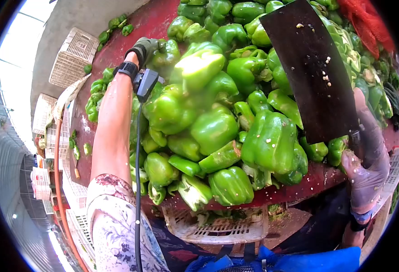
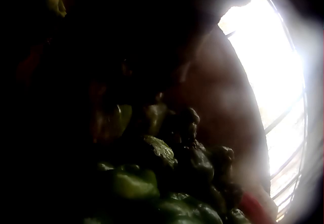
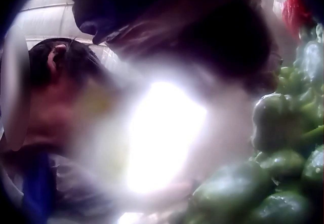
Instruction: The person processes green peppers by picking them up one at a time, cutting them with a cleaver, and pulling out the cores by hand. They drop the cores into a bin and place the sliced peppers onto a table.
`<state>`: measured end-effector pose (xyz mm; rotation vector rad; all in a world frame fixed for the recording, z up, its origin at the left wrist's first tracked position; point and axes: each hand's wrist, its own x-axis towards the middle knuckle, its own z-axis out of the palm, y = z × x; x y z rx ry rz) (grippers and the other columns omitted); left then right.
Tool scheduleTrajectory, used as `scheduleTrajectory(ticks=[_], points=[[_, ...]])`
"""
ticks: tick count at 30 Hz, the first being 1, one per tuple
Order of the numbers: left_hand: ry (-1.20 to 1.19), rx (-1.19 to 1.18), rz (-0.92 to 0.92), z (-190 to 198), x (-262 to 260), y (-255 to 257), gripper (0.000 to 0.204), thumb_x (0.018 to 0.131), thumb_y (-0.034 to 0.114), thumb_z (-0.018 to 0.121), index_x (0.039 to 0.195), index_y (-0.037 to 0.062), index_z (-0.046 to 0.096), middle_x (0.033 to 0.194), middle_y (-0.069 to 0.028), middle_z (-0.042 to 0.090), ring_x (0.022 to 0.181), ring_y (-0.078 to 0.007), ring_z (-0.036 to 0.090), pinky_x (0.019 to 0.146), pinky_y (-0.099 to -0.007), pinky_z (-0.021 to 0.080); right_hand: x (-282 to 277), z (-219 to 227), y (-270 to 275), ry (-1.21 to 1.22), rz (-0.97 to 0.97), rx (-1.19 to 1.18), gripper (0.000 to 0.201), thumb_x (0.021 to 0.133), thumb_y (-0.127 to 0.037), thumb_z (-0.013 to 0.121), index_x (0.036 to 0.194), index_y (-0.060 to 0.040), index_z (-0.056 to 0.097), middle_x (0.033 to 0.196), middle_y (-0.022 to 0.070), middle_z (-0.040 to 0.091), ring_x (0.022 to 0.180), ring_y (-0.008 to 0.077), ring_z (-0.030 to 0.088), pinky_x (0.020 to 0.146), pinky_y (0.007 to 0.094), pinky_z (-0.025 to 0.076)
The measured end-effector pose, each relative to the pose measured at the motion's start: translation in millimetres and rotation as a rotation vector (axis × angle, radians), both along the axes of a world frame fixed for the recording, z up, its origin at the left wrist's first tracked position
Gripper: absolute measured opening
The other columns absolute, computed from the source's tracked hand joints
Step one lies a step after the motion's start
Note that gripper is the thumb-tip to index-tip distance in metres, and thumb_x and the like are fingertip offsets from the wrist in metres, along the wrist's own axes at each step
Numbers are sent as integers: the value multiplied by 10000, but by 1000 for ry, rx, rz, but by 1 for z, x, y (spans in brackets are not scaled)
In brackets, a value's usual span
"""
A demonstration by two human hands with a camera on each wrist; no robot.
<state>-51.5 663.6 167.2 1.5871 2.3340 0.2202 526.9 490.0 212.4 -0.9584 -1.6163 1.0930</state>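
In the head view, my gloved left hand [image 1: 146, 50] is at the far left of a big heap of green bell peppers, right against a pepper [image 1: 165, 55]; its fingertips are hidden, so I cannot tell whether they grip it. My right hand [image 1: 369, 156], in a thin translucent glove, grips a cleaver [image 1: 310, 68] at the right. The wide dark blade, dotted with pale seeds, is raised over the heap and points away from me. The left wrist view is mostly dark, with several peppers [image 2: 135, 183] low down. Glare covers the middle of the right wrist view, beside more peppers [image 3: 233, 191].
The peppers lie on a red table [image 1: 319, 181]. A white plastic crate [image 1: 215, 226] sits below its front edge, another crate [image 1: 74, 56] beyond the left side. Cut peppers [image 1: 351, 59] and red netting [image 1: 367, 22] are at far right. A cable [image 1: 138, 190] runs along my left arm.
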Motion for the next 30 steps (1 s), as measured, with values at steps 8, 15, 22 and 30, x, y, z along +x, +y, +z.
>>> scheduleTrajectory(ticks=[8, 15, 22, 30], points=[[-737, 49, -159, -14, 14, -28, 228, 882, 210, 657, 1060, 70, 631, 922, -64, 684, 721, -190, 665, 590, -375, 579, -1, 1, 1, 14, 64, -18, 693, 816, -86, 632, 1434, 59, 353, 1512, 190, 338, 1400, 316, 334, 1159, 443, 250], [-1205, -9, 240, -8, 25, -45, 271, 885, 272, 628, 1126, 149, 612, 982, -22, 687, 748, -150, 666, 610, -299, 566, -1, -4, 3, -52, 29, -30, 698, 822, -56, 624, 1443, 67, 330, 1514, 188, 336, 1403, 313, 330, 1159, 435, 254], [-1115, 106, 18, -3, 27, -57, 296, 842, 235, 611, 1106, 103, 606, 1020, -53, 642, 917, -218, 626, 841, -417, 534, -5, -10, 4, -85, 108, 17, 666, 805, 4, 614, 1422, 68, 374, 1491, 175, 381, 1390, 279, 357, 1147, 389, 273], [-1339, 61, -238, 38, 89, -56, 385, 820, 192, 650, 1193, 124, 584, 1052, -31, 620, 984, -200, 608, 848, -453, 523, -17, -6, 4, -73, -37, -16, 704, 668, 156, 492, 1362, 37, 483, 1411, 104, 501, 1244, 160, 497, 1012, 256, 395]])
